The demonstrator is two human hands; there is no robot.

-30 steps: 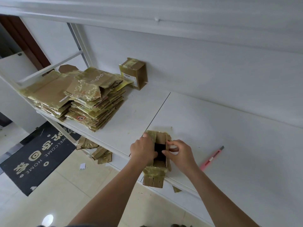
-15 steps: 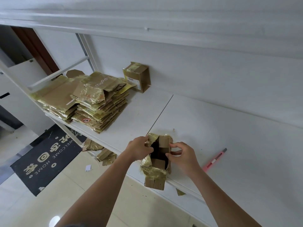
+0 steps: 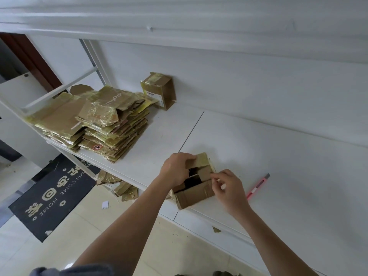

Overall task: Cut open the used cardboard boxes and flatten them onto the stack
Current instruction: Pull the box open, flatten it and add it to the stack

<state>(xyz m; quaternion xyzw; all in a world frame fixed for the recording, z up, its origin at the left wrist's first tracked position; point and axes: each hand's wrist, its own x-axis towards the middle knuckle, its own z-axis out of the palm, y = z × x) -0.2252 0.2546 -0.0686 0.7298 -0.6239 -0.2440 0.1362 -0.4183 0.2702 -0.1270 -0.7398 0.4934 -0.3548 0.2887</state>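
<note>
Where both hands (image 3: 201, 180) grip, the creased cardboard box (image 3: 196, 189) gapes open.

White shelf (image 3: 278, 156) — flattened stack (image 3: 103, 124), two boxes (image 3: 159, 90) (image 3: 196, 188), cutter (image 3: 257, 186).

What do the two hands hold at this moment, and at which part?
Both hold the opened cardboard box at the shelf edge. The left hand grips its far top flap; the right hand pinches the right side flap. The cutter lies unheld.
</note>
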